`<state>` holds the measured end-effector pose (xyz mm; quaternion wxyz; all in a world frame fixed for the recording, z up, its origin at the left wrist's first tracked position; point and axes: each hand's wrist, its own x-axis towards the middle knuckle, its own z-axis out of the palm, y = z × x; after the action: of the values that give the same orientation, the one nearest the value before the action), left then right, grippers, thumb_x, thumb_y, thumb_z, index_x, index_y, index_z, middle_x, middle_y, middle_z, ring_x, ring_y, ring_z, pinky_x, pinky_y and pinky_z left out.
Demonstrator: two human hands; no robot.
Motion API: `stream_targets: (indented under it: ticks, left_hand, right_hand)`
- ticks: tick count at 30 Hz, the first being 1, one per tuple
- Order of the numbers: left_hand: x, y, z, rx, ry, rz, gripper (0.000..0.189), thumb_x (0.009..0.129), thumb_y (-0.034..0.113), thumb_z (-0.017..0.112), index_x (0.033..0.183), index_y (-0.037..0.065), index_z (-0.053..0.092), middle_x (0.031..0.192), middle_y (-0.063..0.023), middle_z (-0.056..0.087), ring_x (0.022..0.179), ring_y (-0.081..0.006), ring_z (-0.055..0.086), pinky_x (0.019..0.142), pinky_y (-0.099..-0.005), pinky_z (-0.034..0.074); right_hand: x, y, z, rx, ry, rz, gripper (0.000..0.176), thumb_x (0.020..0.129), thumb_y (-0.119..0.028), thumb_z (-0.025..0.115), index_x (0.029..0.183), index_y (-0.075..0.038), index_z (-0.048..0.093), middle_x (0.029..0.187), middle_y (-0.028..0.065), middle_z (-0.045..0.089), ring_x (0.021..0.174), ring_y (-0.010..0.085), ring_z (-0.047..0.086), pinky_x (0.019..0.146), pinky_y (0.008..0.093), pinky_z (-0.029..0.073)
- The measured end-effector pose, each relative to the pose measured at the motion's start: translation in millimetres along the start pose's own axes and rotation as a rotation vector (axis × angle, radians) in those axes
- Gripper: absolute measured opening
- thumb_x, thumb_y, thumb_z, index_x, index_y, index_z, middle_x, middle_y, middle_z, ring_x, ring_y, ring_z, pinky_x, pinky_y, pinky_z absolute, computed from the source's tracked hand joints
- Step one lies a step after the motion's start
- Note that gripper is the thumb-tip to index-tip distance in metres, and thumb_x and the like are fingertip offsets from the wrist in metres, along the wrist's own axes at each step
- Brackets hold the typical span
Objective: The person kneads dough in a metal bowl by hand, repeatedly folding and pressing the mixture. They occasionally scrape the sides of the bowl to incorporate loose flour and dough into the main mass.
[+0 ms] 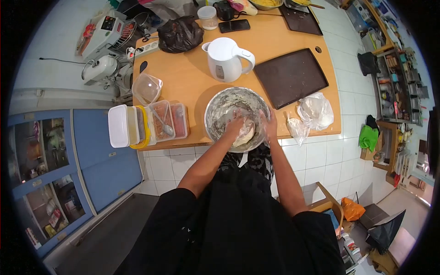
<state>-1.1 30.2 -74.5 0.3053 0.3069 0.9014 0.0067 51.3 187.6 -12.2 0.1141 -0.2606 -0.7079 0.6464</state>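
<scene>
A metal mixing bowl (214,104) sits at the table's front edge, its inner wall smeared with flour and wet dough. In it lies a pale lump of dough (244,136). My left hand (235,127) reaches down into the bowl, its floury fingers curled against the dough; the fingertips are partly hidden. On the bowl's right side, my right hand (269,124) grips the rim, with flour on the fingers. Just beyond the bowl stands a white electric kettle (223,57).
Right of the bowl are a dark baking tray (293,75) and plastic bags (316,111) of white powder. To the left stand plastic containers (160,120), one with a spoon. A black plastic bag (180,34), a phone (234,26) and a jar (208,17) lie farther back.
</scene>
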Motion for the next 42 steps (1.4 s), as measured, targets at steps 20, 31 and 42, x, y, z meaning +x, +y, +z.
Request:
stream_targets:
  ticks: [20,31,42]
  left_hand:
    - [-65,-1,-22,-0.203,0.677,0.582,0.018,0.080,0.019,0.059,0.093,0.010,0.069,0.100,-0.0071,0.065,0.101,-0.0275,0.061,0.094,-0.0421,0.044]
    - [-81,-2,-30,-0.133,0.303,0.013,0.037,0.086,0.030,0.057,0.116,0.007,0.059,0.118,-0.0163,0.051,0.117,-0.0349,0.047,0.096,-0.0496,0.039]
    - [-27,15,-11,-0.129,0.590,0.101,0.031,0.081,0.014,0.056,0.111,0.018,0.063,0.116,-0.0026,0.059,0.115,-0.0244,0.052,0.099,-0.0498,0.037]
  right_hand:
    - [9,11,-4,-0.311,0.091,-0.049,0.025,0.091,-0.011,0.056,0.111,0.003,0.061,0.092,0.0259,0.066,0.090,0.0416,0.064,0.076,0.0396,0.049]
    - [7,0,20,-0.365,0.100,-0.040,0.023,0.090,-0.013,0.056,0.108,0.000,0.063,0.089,0.0261,0.065,0.088,0.0441,0.063,0.073,0.0436,0.049]
    - [0,11,22,-0.350,0.170,-0.038,0.023,0.089,-0.010,0.057,0.107,0.002,0.063,0.089,0.0275,0.064,0.088,0.0456,0.062,0.073,0.0460,0.049]
